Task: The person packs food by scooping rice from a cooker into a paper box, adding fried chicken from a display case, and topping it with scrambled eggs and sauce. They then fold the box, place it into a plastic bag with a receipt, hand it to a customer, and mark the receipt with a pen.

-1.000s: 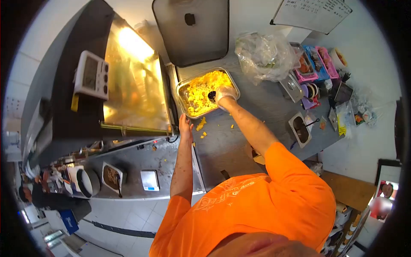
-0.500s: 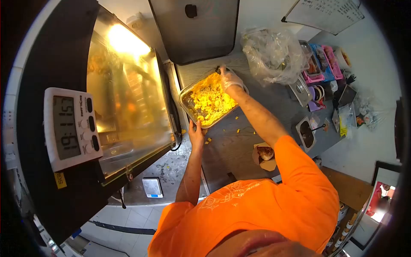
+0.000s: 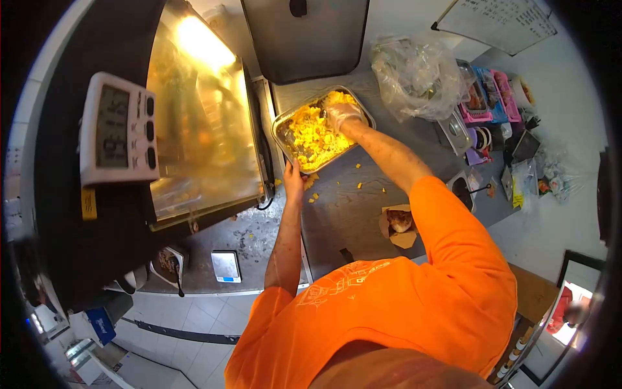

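Note:
A rectangular metal tray [image 3: 280, 137] of chopped yellow food [image 3: 311, 137] lies tilted across my view on the dark counter. My left hand [image 3: 294, 180] grips its near-left corner, the thumb along the outer wall. Inside the tray, my right hand [image 3: 342, 117], in a clear plastic glove, reaches down into the yellow pieces on the right side. Its fingertips are buried or turned away, so what they hold is hidden. A bare, dark patch of tray bottom shows among the pieces. Several yellow crumbs [image 3: 359, 186] lie on the counter in front of the tray.
Left stands a lit glass display case [image 3: 201, 129] with a white timer [image 3: 120, 129]. An open carton [image 3: 398, 225] with browned food sits near my right arm. A plastic bag [image 3: 418, 78] and pink baskets [image 3: 505, 94] are at right. A small scale [image 3: 225, 266] lies at lower left.
My right hand has moved from the tray's far edge down into the yellow food. My left hand stays at the near-left corner. The camera view has shifted a little.

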A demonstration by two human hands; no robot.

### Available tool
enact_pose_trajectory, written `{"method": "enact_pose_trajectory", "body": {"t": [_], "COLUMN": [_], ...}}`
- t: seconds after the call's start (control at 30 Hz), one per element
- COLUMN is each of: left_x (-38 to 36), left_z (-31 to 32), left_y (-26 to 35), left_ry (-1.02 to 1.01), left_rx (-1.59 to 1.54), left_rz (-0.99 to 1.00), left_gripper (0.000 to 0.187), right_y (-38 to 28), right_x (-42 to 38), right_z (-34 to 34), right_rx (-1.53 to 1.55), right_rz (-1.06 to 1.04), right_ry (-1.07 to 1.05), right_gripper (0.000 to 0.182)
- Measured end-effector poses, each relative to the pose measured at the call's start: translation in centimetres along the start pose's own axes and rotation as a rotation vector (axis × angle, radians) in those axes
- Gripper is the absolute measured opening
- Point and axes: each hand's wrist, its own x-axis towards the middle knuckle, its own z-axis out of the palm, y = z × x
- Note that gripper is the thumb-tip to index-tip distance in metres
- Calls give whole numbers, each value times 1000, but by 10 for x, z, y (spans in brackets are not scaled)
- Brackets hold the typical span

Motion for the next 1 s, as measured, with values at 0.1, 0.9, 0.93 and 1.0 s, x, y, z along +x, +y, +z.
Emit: {"method": "enact_pose_trajectory", "body": {"t": [0.1,0.9,0.93,1.0], "left_x": [-7,-22,-22,-19], "left_z": [-5,33,34,36], "left_y": [5,-9,-10,-9], "left_ry": [-17,240,235,271], "left_rx": [-68,-472,-477,-511], "left_rz": [-9,-20,-29,-65], "left_gripper": [53,43,43,44], "right_y": [22,-15,-10,5], "right_x": [17,-32,-35,-41], "right_z": [40,-23,-21,-20], "right_rx": [-437,50,45,172], "right_rz": [-416,-214,-207,-242], "right_ry": [-251,-129,-135,-109], "right_gripper": [36,51,51,44]}}
